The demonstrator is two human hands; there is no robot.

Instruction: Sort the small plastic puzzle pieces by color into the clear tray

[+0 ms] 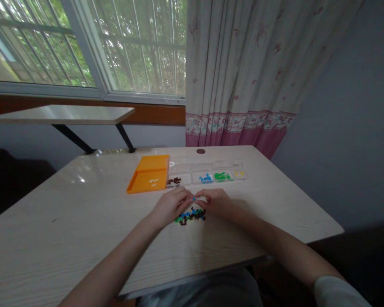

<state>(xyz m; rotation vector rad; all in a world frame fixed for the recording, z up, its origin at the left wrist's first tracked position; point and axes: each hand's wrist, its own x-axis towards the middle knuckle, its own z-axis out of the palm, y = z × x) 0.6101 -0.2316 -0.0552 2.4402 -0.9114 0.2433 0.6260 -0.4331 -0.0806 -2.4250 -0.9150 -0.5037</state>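
My left hand [171, 205] and my right hand [216, 201] meet over the middle of the table, fingertips pinched together on a small blue piece [194, 199]. Just below them lies a pile of small pieces [191, 215] in blue, green and dark brown. Beyond the hands stands a clear sorting tray [185, 169] with compartments: brown pieces [173, 181], blue pieces [205, 178], green pieces [222, 175] and yellow pieces [240, 173]. An orange lid [149, 173] lies to the left of the tray.
The light wooden table [67, 221] has a cable hole [200, 151] at its far edge. Behind it are a window, a wall shelf [60, 114] and a pink-hemmed curtain [243, 85]. Dark floor lies to the right.
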